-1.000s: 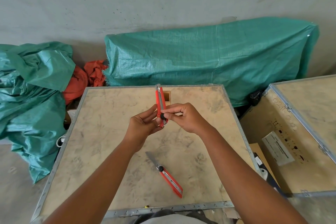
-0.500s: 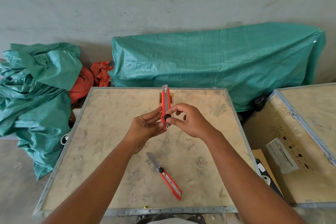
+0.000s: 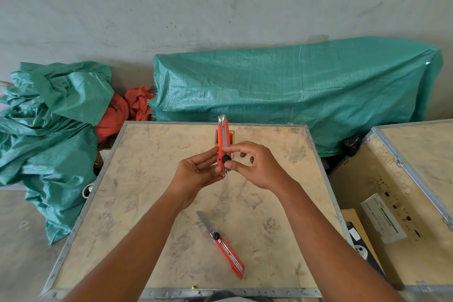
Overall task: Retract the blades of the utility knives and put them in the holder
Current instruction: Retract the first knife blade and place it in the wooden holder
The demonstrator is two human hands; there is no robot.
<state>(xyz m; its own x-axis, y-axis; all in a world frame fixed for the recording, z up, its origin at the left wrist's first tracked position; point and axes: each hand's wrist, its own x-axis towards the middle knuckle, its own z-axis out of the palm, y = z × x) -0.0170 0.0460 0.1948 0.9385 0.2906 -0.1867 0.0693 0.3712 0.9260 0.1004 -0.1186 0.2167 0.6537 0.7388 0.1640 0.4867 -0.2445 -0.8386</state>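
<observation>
At centre frame, the person's left hand (image 3: pixel 199 174) is closed lightly around the lower body of a red plastic utility knife with a black slider knob (image 3: pixel 224 147), which stands near upright above a plywood crate lid with a metal edge strip (image 3: pixel 137 203). The right hand (image 3: pixel 255 167) is partly curled, with thumb and forefinger pinched at the black knob and the remaining fingers spread loose. Only a short metal tip shows at the top end of this knife; whether the blade is fully withdrawn cannot be told.

A small open wooden box holder (image 3: pixel 231 135) sits on the lid directly behind the held knife, toward the upper centre, partly hidden by it. Its contents cannot be seen.

A second red utility knife (image 3: pixel 226 251) lies flat on the lid in the lower centre, well apart from both hands. Its grey blade is extended, pointing toward the upper left.

Assessment: the first knife is at the retraction step; the second is untouched.

Risks noted:
- If the knob is not locked, the blade may slide out again when the knife is dropped tip-down into the holder.
- A slip of the pinching fingers along the spine could meet any exposed edge.
- The extended blade on the lid is a cut hazard for a careless reach near the forearms.
</observation>
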